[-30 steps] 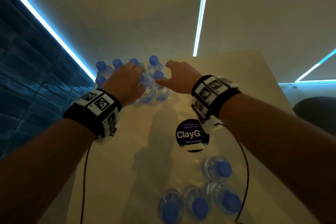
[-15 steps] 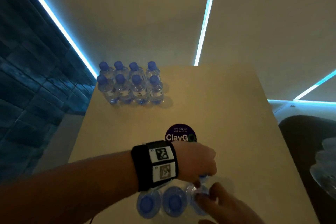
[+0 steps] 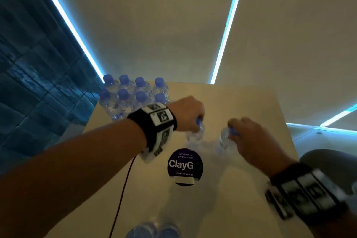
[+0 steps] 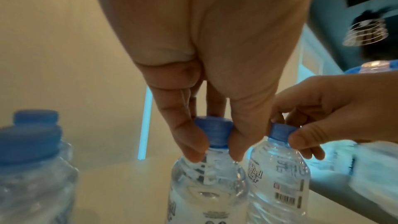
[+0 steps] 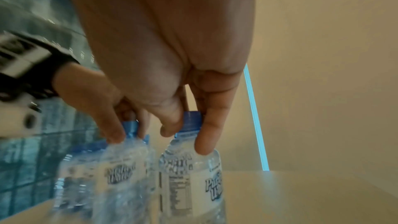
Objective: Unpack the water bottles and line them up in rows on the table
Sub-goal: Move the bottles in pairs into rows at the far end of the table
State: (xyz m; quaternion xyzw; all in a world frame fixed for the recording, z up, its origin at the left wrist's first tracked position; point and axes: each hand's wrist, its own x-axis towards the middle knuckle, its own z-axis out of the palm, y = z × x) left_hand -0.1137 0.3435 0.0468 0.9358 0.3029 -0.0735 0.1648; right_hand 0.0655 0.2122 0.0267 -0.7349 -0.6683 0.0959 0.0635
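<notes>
Several clear water bottles with blue caps [image 3: 131,98] stand in two rows at the table's far left corner. My left hand [image 3: 197,121] pinches the blue cap [image 4: 213,132] of one upright bottle [image 4: 206,185] over the middle of the table. Just to its right, my right hand [image 3: 231,131] pinches the cap [image 5: 191,122] of a second bottle [image 5: 189,176]. The two held bottles are side by side, just beyond the round sticker. Whether their bases touch the table is hidden by blur. More bottles [image 3: 152,230] stand at the near edge.
The beige table [image 3: 251,106] carries a dark round "ClayGo" sticker [image 3: 185,164] at its middle. A thin cable [image 3: 123,189] hangs from my left wristband. A dark tiled wall [image 3: 38,83] runs along the left, and a dark seat [image 3: 328,160] sits off the right edge.
Both hands left the bottle group at the near edge and moved forward past the sticker, each now carrying one bottle by its cap.
</notes>
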